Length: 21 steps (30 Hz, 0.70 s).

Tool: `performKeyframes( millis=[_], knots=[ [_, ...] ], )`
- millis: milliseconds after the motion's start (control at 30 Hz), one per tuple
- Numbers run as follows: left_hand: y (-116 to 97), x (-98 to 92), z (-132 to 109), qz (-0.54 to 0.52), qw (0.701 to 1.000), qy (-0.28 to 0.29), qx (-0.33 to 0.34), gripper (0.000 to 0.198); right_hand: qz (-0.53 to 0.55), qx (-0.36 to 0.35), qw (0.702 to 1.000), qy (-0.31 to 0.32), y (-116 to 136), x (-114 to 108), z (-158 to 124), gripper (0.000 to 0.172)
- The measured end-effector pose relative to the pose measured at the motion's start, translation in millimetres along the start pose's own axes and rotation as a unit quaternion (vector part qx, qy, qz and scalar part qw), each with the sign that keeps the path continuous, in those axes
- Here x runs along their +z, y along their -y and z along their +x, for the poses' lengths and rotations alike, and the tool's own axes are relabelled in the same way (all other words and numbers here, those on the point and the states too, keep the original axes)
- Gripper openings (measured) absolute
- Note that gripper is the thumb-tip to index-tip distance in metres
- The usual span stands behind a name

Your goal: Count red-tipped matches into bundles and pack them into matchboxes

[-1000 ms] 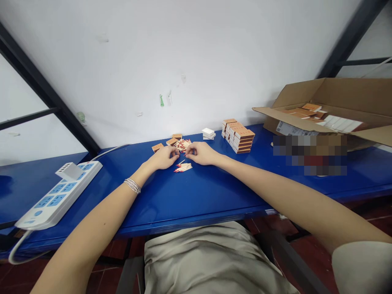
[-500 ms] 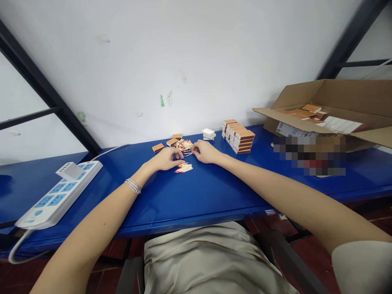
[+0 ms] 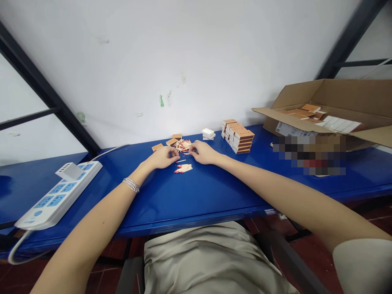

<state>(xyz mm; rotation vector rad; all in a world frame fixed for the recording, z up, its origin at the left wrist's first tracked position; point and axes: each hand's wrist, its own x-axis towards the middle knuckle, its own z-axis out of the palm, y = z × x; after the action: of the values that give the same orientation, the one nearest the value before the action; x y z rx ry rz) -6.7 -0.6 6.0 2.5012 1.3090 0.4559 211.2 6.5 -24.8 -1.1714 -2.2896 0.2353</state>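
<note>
A heap of red-tipped matches (image 3: 183,145) lies on the blue table, between and just beyond my hands. Nearer to me is a smaller, flatter group of matches (image 3: 183,168), with one single match (image 3: 181,161) above it. My left hand (image 3: 166,157) is left of the matches, its thumb and fingers curled together; whatever is between the tips is too small to tell. At the heap's right edge my right hand (image 3: 203,152) has its fingertips pinched by some matches, and what they hold cannot be made out. Orange matchboxes (image 3: 157,147) rest behind my left hand.
White box trays (image 3: 208,133) sit near the wall. Stacked matchboxes (image 3: 238,136) stand to their right. An open cardboard box (image 3: 343,98) with more matchboxes is at the far right, beside a blurred patch. A white power strip (image 3: 59,196) lies at the left.
My left hand has drawn back slightly to the left, and a single match now shows above the small group. My right hand has shifted slightly left.
</note>
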Motion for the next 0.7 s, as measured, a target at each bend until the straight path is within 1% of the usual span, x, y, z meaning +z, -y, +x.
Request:
performKeyframes(
  millis=[133,200,267,367,500,600,700],
  knots=[
    [2,0.5,0,-0.001,1.0,0.003,0.009,0.018,0.082,-0.049,0.995,0.021,18,2,-5,0.012],
    [3,0.9,0,-0.005,1.0,0.002,0.013,0.016,0.09,-0.057,0.994,0.022,21,2,-6,0.011],
    [2,1.5,0,-0.014,1.0,0.001,0.01,0.015,0.067,-0.046,0.997,0.0,17,1,-5,0.011],
    [-1,2.8,0,-0.031,0.999,0.007,0.004,0.016,0.007,-0.012,0.999,-0.03,3,-2,-1,0.013],
    [-7,3.7,-1,-0.054,0.998,0.021,0.02,0.022,-0.027,0.013,0.999,-0.009,-12,-2,4,0.012],
    [-8,3.4,-1,-0.061,0.998,0.028,0.02,0.025,-0.034,0.028,0.999,0.003,-13,-1,5,0.014],
    [-4,2.9,0,-0.028,1.0,-0.007,-0.005,0.02,-0.033,0.029,0.999,-0.008,-8,-2,3,0.013]
  ],
)
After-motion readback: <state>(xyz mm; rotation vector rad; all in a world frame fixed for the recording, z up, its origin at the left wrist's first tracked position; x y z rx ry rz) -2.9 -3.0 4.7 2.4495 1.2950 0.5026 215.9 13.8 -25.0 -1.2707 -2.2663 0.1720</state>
